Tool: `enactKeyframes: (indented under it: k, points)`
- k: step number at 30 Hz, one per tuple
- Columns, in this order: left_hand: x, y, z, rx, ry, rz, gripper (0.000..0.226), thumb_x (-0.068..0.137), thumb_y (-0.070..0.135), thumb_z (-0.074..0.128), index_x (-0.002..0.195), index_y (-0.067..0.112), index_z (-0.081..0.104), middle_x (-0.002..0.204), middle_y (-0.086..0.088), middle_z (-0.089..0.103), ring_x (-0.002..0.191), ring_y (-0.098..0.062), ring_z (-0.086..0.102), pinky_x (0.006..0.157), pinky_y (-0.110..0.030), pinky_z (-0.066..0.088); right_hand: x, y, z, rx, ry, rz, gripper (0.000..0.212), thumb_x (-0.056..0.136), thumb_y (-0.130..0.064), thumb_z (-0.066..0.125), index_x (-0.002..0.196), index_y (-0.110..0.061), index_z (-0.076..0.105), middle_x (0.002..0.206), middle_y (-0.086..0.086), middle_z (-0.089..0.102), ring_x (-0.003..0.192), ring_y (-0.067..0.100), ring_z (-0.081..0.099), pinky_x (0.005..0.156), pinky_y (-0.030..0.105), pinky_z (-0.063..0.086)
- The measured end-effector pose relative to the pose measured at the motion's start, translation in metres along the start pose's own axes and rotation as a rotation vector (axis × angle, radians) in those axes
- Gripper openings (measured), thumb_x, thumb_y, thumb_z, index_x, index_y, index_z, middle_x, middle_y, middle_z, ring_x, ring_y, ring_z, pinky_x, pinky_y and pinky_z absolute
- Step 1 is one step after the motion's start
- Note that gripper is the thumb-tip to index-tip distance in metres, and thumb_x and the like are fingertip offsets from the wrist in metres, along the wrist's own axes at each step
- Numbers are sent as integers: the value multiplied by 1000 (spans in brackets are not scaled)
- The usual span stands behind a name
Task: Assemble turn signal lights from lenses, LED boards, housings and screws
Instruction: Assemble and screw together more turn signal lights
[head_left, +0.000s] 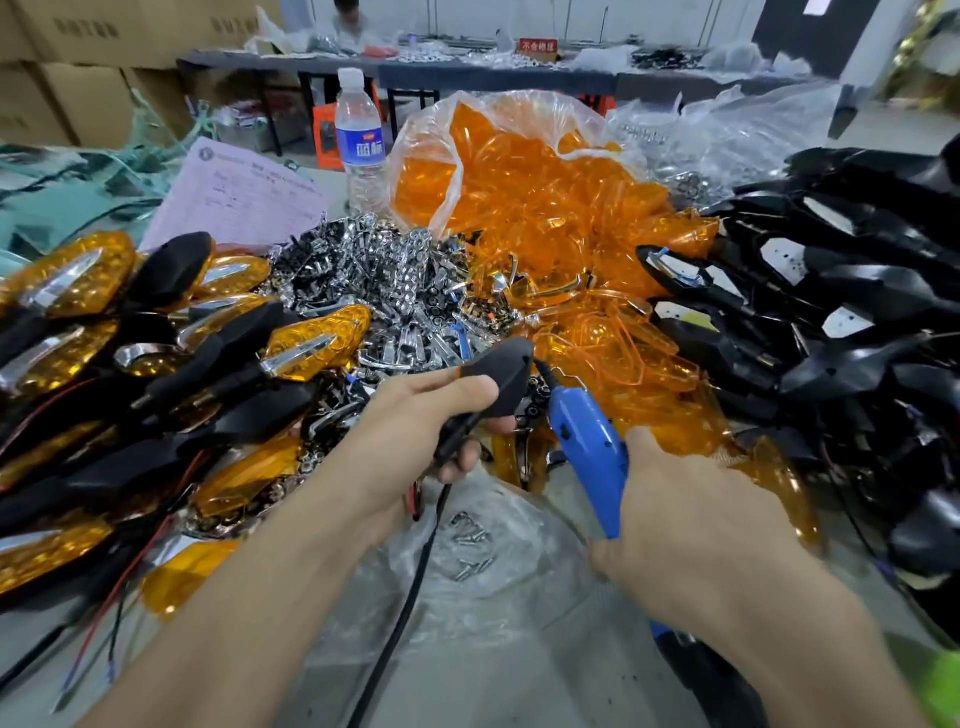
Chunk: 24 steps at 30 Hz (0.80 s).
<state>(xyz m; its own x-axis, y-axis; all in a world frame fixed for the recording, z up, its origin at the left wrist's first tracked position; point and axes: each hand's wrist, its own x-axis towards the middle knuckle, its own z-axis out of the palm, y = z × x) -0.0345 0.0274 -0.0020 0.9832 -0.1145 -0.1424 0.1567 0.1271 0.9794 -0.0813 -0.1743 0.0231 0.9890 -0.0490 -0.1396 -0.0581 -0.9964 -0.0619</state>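
The left hand (415, 431) curls tight around a black turn signal housing (498, 376), held above the loose screws (470, 545); the right hand (691, 525) wraps closed around a blue electric screwdriver (589, 447), its tip touching the housing's edge.

A matt black plastic housing (501, 375) is seen, a smooth blue plastic screwdriver (589, 447), glossy see-through orange lenses (524, 192), shiny chromed pieces (384, 270), crinkled clear plastic bag (498, 561), pale printed paper (234, 197).
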Motion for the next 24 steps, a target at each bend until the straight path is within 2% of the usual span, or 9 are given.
enactKeyframes:
  k: [4,8,11,14,16,18,21,23,24]
  points:
    - [0,1,-1,-3,20,16,17,100,21,64,112,13,74,98,-19,79,49,-12,53,39,-18,38,9,5,-10,177,37,5,41,69,-56,71,94,-32,50,79,-9,57,64,10,55,57,29,44]
    - [-2,9,-4,-71,-26,93,32,92,24,68,119,7,68,99,-22,77,48,-11,52,39,-17,37,20,12,-15,535,302,93,41,47,-60,64,81,-37,62,65,-11,62,59,13,61,57,31,51]
    - [-7,15,-11,-178,-131,121,43,92,31,57,121,-1,63,84,-13,77,43,-6,49,36,-11,35,25,10,-8,987,338,230,33,48,-47,72,75,-28,72,62,-6,67,55,16,61,55,32,52]
    - [-4,17,-17,-330,-95,104,44,92,28,62,126,0,61,95,-23,76,46,-8,49,37,-13,38,35,9,-1,1675,265,276,18,67,-24,76,81,-15,70,68,7,64,61,24,58,61,40,53]
    - [-1,16,-18,-332,-22,74,37,96,26,59,125,4,62,99,-26,75,48,-10,50,38,-15,39,39,8,-4,2137,172,211,12,84,-16,64,95,-12,61,69,8,61,59,24,59,59,34,55]
    - [2,13,-17,-226,53,40,26,100,25,58,116,7,65,98,-23,77,48,-10,51,37,-16,38,41,10,-4,2384,108,83,10,95,-11,54,104,-14,56,76,5,62,66,21,64,71,35,59]
    - [3,9,-12,-37,103,7,35,83,33,68,107,8,74,96,-20,79,49,-12,54,38,-20,39,41,16,-1,2482,79,-155,31,87,-2,55,115,-15,55,89,3,63,85,20,64,98,35,52]
    - [2,8,-10,81,116,9,26,80,32,69,91,12,81,92,-16,79,49,-14,56,39,-22,42,42,18,-1,2511,89,-242,39,77,4,53,110,-17,55,88,2,61,85,19,63,105,35,48]
    - [2,7,-9,123,125,12,18,82,29,70,85,17,82,90,-15,79,49,-14,57,40,-23,43,43,18,-1,2530,97,-258,40,73,7,51,104,-18,55,86,1,60,83,18,62,103,35,50]
